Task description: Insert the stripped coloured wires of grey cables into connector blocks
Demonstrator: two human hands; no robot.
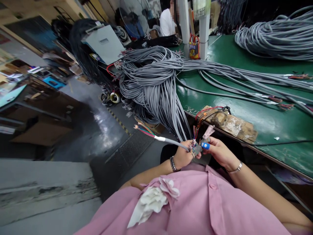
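My left hand (184, 156) is closed around a grey cable (172, 141). That cable's white-wrapped end sticks out to the left, with thin coloured wires (144, 131) fanning from it. More coloured wire ends (195, 132) rise upright between my hands. My right hand (221, 152) is closed in a pinch, its fingertips meeting those of my left hand. Blue wrapping (205, 146) covers my right thumb tip. A pale pink strip (208, 132) shows just above the right fingers. What the right fingertips hold is too small to make out.
A large bundle of grey cables (156, 78) drapes over the green table (269, 130). A wooden block (227, 122) with red and black leads lies by its near edge. A cable coil (274, 36) sits at the far right. A person (167, 23) in white is behind.
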